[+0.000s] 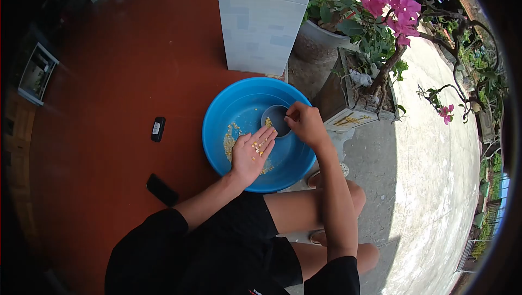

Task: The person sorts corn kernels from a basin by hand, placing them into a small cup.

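My left hand [251, 156] is held palm up over a blue basin [212, 132], fingers stretched out flat. Several yellow corn kernels [258, 147] lie loose on its palm and fingers. To its right, my right hand [304, 124] is closed in a pinch at the right side of a small grey bowl [274, 114] inside the basin. Whatever the pinched fingertips hold is too small or hidden to make out. More kernels [231, 138] are scattered on the basin's bottom at the left, partly hidden by my left hand.
A black phone [162, 189] and a small black case with a white label [157, 130] lie on the red floor [119, 88] at the left. Behind the basin stands a tiled pillar [261, 29]. A square planter [348, 102] with pink flowers [399, 12] stands at the right.
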`<state>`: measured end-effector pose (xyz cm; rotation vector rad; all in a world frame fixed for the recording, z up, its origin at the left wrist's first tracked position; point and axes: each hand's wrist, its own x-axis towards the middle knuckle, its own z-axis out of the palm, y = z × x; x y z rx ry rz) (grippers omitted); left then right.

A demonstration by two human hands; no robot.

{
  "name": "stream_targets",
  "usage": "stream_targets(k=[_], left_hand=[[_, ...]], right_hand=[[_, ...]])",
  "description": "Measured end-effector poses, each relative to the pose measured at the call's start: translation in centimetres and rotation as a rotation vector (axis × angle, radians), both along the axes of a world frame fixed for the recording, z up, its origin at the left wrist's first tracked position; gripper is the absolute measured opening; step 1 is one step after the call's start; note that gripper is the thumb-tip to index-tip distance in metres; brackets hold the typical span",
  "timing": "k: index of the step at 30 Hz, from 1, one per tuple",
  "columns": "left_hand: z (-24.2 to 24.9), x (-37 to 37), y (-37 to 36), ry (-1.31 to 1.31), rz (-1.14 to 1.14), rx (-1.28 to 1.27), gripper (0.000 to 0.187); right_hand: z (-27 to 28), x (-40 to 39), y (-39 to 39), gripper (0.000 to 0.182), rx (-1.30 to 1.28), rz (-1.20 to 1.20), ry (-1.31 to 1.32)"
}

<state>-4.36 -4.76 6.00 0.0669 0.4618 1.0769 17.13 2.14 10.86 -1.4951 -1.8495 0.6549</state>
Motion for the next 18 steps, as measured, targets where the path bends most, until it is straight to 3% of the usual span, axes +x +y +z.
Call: stream_targets(k=[6,7,10,13,18], left_hand=[[2.1,2.7,1.2,0.091,0.127,-0.169,0.048],[1.9,4.0,2.0,0.100,0.176,-0.226,0.033],[-2.6,8.6,4.9,0.062,0.363,-0.356,0.025],[-1.9,11.7,4.4,-0.025,0.466,-0.522,0.024],[-0.7,11.8,4.0,-0.152,0.356,-0.272,0.032]], right_hand=[[-1.0,0.8,2.9,0.021,-0.048,-0.069,-0.125],[-1.2,0.4,2.8,0.021,-0.048,-0.070,-0.104],[-1.9,-0.1,2.2,0.019,-0.071,-0.071,-0.083],[-1.2,-0.2,0.8,0.019,-0.131,-0.049,-0.116],[1.9,0.4,-0.5,0.019,-0.105,-0.085,-0.075]])
